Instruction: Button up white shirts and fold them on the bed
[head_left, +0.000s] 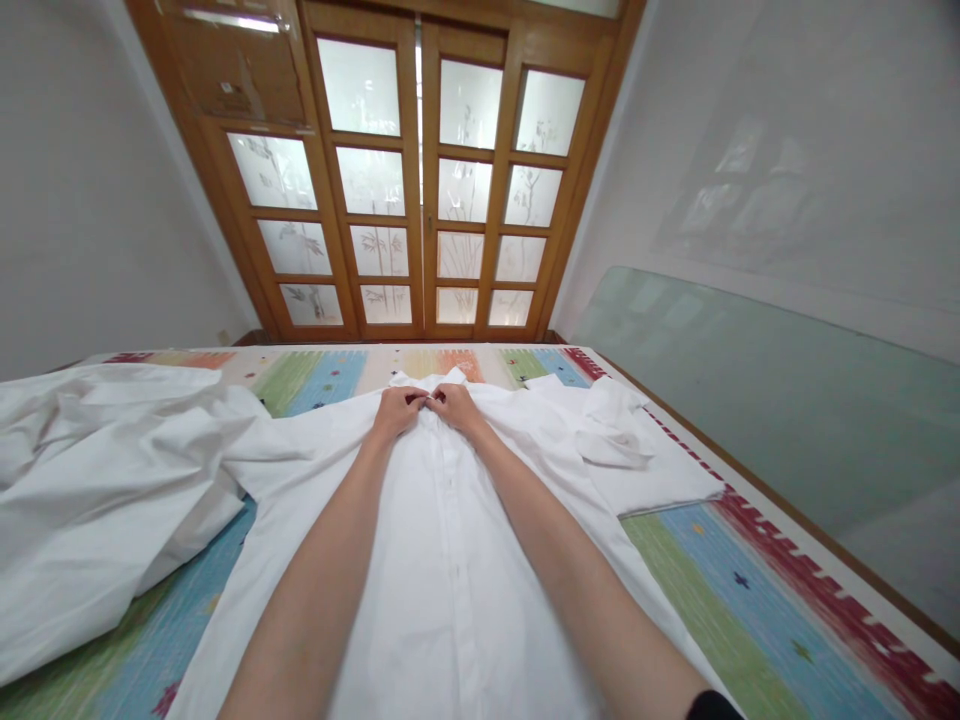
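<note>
A white button-up shirt [442, 560] lies flat, front up, on a colourful striped cloth [750, 590], its collar at the far end. My left hand [397, 410] and my right hand [454, 405] meet at the top of the shirt's front placket, just below the collar. Both hands have their fingers curled and pinch the fabric there, knuckles almost touching. One sleeve [637, 450] is spread out to the right, partly crumpled.
A heap of other white garments [97, 490] lies at the left on the cloth. A glass pane [787, 400] leans against the right wall beside the surface's edge. Wooden doors with frosted panes [420, 170] stand at the far end.
</note>
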